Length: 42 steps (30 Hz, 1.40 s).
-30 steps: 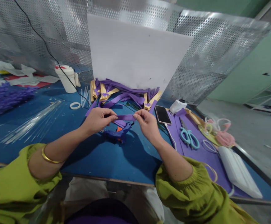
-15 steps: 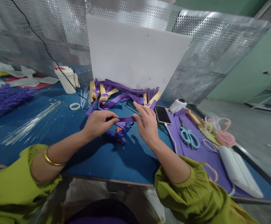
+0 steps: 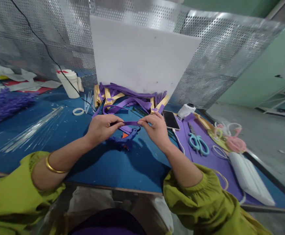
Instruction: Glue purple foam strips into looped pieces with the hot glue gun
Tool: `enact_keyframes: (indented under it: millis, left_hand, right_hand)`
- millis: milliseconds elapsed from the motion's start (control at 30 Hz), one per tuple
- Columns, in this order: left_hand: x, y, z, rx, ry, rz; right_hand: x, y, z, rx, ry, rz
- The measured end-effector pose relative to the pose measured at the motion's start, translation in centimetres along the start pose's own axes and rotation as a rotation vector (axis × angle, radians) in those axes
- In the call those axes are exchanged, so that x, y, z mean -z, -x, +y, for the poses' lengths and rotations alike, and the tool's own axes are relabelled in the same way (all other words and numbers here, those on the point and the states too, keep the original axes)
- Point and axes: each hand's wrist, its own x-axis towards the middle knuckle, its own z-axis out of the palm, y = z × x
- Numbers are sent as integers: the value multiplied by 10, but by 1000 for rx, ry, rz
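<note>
A purple strip (image 3: 131,123) is stretched level between my two hands above the blue table. My left hand (image 3: 104,126) pinches its left end between thumb and fingers. At its right end, my right hand (image 3: 153,127) grips the strip with thumb and forefinger. Just below the strip lies a dark blue tool (image 3: 124,141) with an orange part, which looks like a glue gun. More purple strip (image 3: 132,100) loops on the table behind my hands, near wrapped bundles of purple flowers (image 3: 160,97).
Blue scissors (image 3: 198,143), a phone (image 3: 171,120) and a white power strip (image 3: 251,178) lie to the right. A white cup (image 3: 69,84), a tape roll (image 3: 78,111), thin clear sticks (image 3: 34,129) and purple flowers (image 3: 7,102) are on the left. A white board (image 3: 144,55) stands behind.
The fingers of my right hand, raised and spread before, have folded in towards the strip. My right hand has moved slightly left; my left hand has barely moved.
</note>
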Motion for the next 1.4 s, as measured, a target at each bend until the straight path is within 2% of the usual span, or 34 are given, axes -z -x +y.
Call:
enact_keyframes:
  millis: [233, 300, 367, 467, 600, 733, 833, 1033, 1267, 1333, 1400]
  left_hand:
    - [3, -4, 0, 145, 28, -39]
    - [3, -5, 1, 169, 59, -66]
    - [4, -5, 0, 189, 74, -91]
    - [4, -5, -1, 172, 40, -84]
    - [-2, -1, -4, 26, -43, -28]
    - [-9, 3, -5, -188, -83, -64]
    - [-5, 1, -7, -181, -79, -115]
    - [19, -15, -22, 89, 65, -137]
    - [36, -25, -36, 148, 155, -106]
    - [42, -29, -36, 161, 191, -126]
    - [51, -36, -38, 180, 186, -181]
  right_hand:
    - [-6, -3, 10, -422, -423, 70]
    - [-9, -2, 12, -492, -482, 116]
    - [-9, -1, 14, -492, -469, 128]
    - [-4, -1, 11, -339, -309, 137]
    - [2, 2, -4, 9, 118, 194]
    - [-3, 7, -18, 312, 282, -47]
    - [-2, 7, -19, 298, 354, -121]
    - [29, -4, -6, 144, 406, 41]
    - [78, -12, -1, -62, 452, 198]
    - [96, -14, 1, -92, 467, 196]
    - [115, -16, 6, -145, 475, 131]
